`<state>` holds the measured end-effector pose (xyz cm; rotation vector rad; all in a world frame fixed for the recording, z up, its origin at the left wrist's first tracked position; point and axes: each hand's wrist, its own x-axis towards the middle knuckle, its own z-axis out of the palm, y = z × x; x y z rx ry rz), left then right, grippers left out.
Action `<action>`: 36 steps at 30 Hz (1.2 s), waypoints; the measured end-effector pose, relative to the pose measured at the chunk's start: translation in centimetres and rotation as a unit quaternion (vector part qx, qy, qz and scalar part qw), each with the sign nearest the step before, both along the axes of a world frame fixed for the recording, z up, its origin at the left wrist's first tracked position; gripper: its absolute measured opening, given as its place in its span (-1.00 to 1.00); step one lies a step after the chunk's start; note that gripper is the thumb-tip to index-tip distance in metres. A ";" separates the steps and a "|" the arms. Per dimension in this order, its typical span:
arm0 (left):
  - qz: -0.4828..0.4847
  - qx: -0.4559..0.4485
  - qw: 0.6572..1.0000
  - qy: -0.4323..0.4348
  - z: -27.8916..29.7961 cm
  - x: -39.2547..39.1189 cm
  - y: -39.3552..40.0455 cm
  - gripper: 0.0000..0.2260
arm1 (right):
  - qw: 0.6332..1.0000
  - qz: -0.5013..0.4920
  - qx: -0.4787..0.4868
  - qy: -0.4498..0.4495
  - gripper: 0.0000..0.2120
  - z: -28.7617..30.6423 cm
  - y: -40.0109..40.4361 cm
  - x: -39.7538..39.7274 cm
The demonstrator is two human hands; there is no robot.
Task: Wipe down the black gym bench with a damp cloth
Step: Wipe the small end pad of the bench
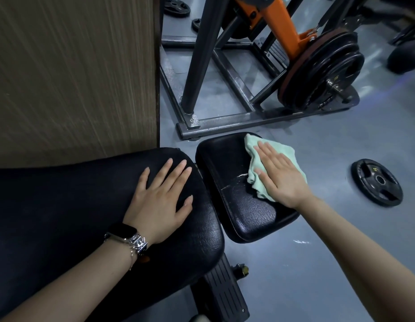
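Note:
The black gym bench has a long back pad on the left and a smaller seat pad to its right, with a narrow gap between them. My left hand lies flat on the back pad's right end, fingers straight and spread. My right hand presses a crumpled mint-green cloth flat against the right side of the seat pad. A pale scuff line and wet specks show on the seat pad just left of the cloth.
A wood-grain wall panel rises behind the back pad. Beyond the seat stands a steel machine frame with an orange arm and stacked weight plates. A loose weight plate lies on the grey floor to the right.

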<state>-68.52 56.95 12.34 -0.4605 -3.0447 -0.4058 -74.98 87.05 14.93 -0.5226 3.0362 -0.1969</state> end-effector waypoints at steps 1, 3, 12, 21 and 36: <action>0.000 -0.001 1.000 0.000 0.0 0.0 0.0 -0.43 | 1.000 0.000 -0.003 -0.003 -0.40 0.1 0.4 0.9; 0.000 -0.006 1.000 -0.003 0.1 0.0 0.0 -0.43 | 1.000 -0.001 -0.014 -0.007 -0.43 0.4 1.1 2.7; 0.003 -0.002 1.000 0.000 0.1 0.0 0.0 -0.44 | 0.998 0.005 -0.054 -0.027 -0.44 0.5 2.4 7.4; 0.002 0.011 1.000 0.005 -0.3 0.0 0.0 -0.44 | 1.000 0.009 -0.011 -0.015 -0.42 0.3 0.6 0.4; -0.003 0.010 1.000 0.004 -0.1 0.0 -0.1 -0.45 | 1.000 -0.017 -0.007 -0.004 -0.29 0.0 -0.9 -3.4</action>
